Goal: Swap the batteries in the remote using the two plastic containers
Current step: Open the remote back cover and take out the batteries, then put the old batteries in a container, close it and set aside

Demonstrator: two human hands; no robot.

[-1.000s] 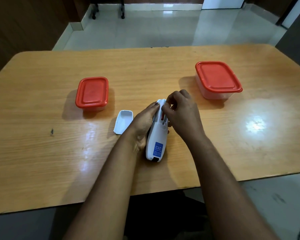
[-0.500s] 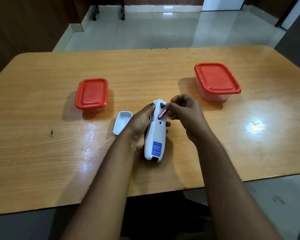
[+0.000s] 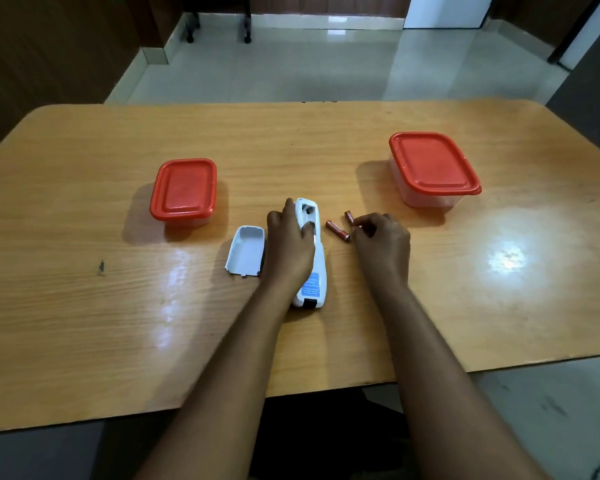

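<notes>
A white remote (image 3: 318, 268) lies back-up on the wooden table (image 3: 84, 306), its battery bay open and dark at the far end. My left hand (image 3: 290, 244) lies over the remote and holds it down. The remote's white cover (image 3: 246, 251) rests inside-up just left of that hand. Two small reddish batteries are on the table right of the remote. One battery (image 3: 338, 231) lies free; my right hand (image 3: 383, 244) pinches the near end of the other battery (image 3: 349, 216). Two clear containers with red lids stand shut: a small one (image 3: 184, 190) at left, a larger one (image 3: 432, 164) at right.
The table's front edge runs close to my body. Beyond the far edge is a glossy tiled floor with chair legs on castors (image 3: 246, 39). A dark mark (image 3: 101, 266) shows on the table at left.
My right hand has drawn a battery out of the remote and moved right, down to the table. Two batteries now lie beside the remote. My left hand has shifted further over the remote.
</notes>
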